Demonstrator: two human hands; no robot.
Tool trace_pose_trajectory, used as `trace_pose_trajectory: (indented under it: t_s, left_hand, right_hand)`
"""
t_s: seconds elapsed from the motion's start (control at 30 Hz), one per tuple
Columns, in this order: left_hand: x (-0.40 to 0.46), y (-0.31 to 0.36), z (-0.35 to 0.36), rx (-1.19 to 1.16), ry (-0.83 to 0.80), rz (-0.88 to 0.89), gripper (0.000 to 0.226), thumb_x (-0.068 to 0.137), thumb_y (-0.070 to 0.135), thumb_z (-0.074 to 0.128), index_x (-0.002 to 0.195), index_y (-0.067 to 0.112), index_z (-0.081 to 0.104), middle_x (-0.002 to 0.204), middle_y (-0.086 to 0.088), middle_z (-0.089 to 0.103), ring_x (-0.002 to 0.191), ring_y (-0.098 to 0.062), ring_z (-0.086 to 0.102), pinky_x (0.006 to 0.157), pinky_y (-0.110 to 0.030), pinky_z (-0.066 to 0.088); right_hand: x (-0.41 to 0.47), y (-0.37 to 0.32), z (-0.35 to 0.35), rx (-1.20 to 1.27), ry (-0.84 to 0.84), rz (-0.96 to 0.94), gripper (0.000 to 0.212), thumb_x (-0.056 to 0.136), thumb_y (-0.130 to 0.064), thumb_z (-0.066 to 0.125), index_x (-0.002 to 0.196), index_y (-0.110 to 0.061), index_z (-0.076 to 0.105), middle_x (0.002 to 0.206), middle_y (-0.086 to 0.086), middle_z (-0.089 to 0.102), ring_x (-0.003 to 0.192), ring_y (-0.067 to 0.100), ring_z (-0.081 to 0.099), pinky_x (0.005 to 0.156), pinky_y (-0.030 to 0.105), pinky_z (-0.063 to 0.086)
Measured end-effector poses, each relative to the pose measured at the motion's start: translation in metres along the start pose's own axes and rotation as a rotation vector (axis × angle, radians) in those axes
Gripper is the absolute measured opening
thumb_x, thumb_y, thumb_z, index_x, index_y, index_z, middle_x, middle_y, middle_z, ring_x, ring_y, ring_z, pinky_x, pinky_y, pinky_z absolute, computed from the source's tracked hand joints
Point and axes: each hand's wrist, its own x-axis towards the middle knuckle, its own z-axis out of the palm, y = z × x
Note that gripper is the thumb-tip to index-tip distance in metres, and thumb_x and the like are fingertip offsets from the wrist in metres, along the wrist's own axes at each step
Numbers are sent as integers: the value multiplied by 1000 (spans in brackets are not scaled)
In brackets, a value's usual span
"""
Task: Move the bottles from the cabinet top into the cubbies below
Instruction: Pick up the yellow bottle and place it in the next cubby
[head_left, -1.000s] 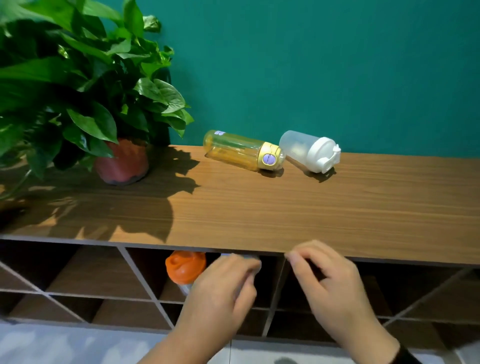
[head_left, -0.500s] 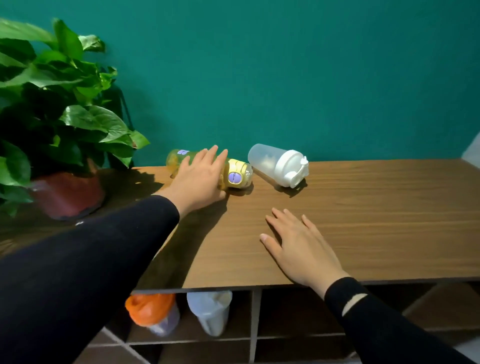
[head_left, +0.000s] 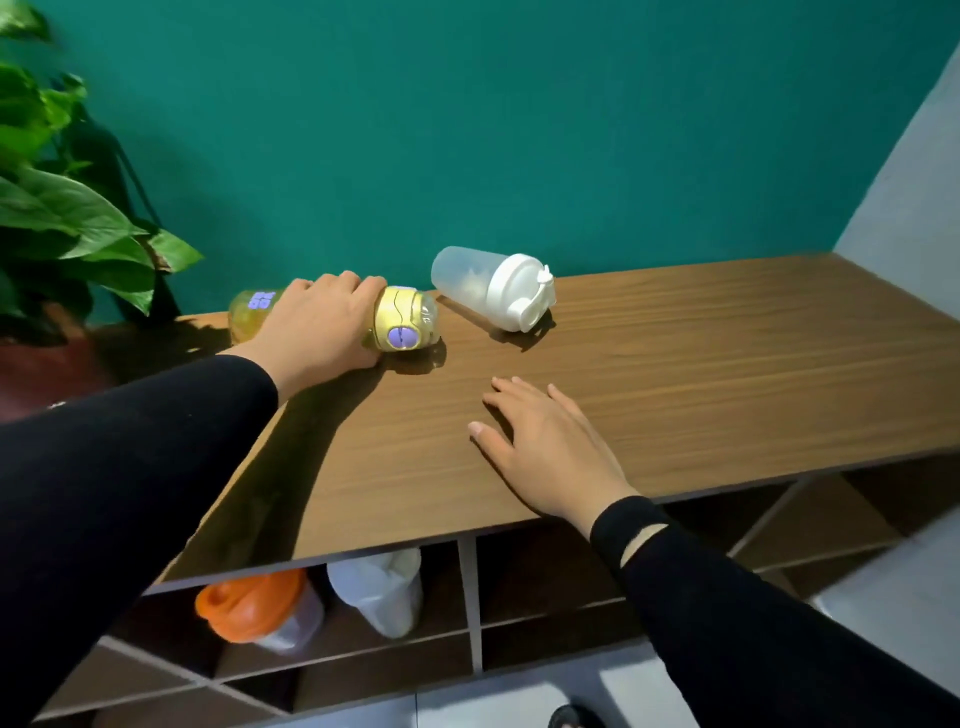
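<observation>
While seemingly gripped, yellow bottle (head_left: 400, 325) under left hand (head_left: 317, 330).

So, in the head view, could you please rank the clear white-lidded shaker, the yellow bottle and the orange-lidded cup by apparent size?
Clear white-lidded shaker and orange-lidded cup look alike; no ranking. Yellow bottle: mostly hidden under left hand, unsure.

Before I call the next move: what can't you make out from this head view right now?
- Yellow bottle: middle covered by left hand.
- Two cubby bottles: tops hidden under cabinet top.
- Plant pot: dark, cut off at the frame's left edge.
</observation>
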Motion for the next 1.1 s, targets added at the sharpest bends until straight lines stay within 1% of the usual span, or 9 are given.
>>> trace_pose_trajectory:
  t_s: [0.1,0.23,0.33,0.47,0.67,0.77,0.83,0.93,1.1]
  left_hand:
    - [-30,14,-27,-70,107,-38,73,69,48,77,129,21,46,111,-9,63,95,-31,60,81,-47,51]
    - [-70,52,-88,-473,282,-131,75,72,47,79,133,22,44,123,-3,59,106,-24,56,87,-43,51]
    - [-105,99,-135,-763,395,-107,78,71,42,83,133,19,44,123,1,58,107,-17,57,85,-33,50]
    - [-140,164,-164,-1099,428,-73,82,65,30,89,132,22,41,121,1,61,107,-19,62,88,-39,53]
    - [-191,221,-129,-1404,137,-89,83,63,35,91,126,53,39,125,17,62,115,-4,62,94,-40,56]
    - [-211,242,-89,-1417,-33,-106,82,66,36,89,127,55,37,127,21,59,118,1,59,99,-37,52]
    - [-217,250,-60,-1421,-161,-94,82,70,40,86,131,56,33,131,25,55,122,4,55,104,-34,49]
    - [-219,257,-21,-1411,-300,-120,81,76,46,81,141,50,32,140,25,50,130,2,51,108,-34,47]
    - [-207,266,22,-1228,-277,-307,57,80,45,69,129,54,42,127,24,57,115,1,59,96,-31,52]
  right_hand:
    - [-7,0,-4,93,8,34,53,99,-56,41,142,-27,53,149,-8,53,143,15,40,122,42,26]
    - [-29,-19,-24,796,173,75,43,98,-37,58,139,-25,55,131,-8,63,120,3,59,102,31,50]
    - [-65,-47,-45,976,333,-95,46,95,-32,63,138,-29,51,130,-14,61,119,3,60,94,18,49]
    - [-127,-64,-62,1133,480,-190,74,82,-57,70,143,-25,43,136,-2,58,125,12,56,97,21,46]
    - [-203,-33,-63,1105,308,58,88,64,-75,74,137,-29,54,133,-8,66,124,8,62,92,16,51]
    - [-215,-11,-35,1208,198,244,80,42,-47,94,117,-46,65,116,-14,74,103,1,69,79,14,55]
    - [-216,3,-14,1192,123,342,98,29,-38,97,117,-49,55,110,-21,74,101,-2,70,78,16,56]
    - [-206,20,17,1081,76,446,96,39,-50,98,122,-52,50,110,-23,71,106,-2,66,89,25,53]
    - [-176,35,52,939,33,536,67,73,-26,88,125,-39,47,114,-17,65,95,-12,62,68,11,50]
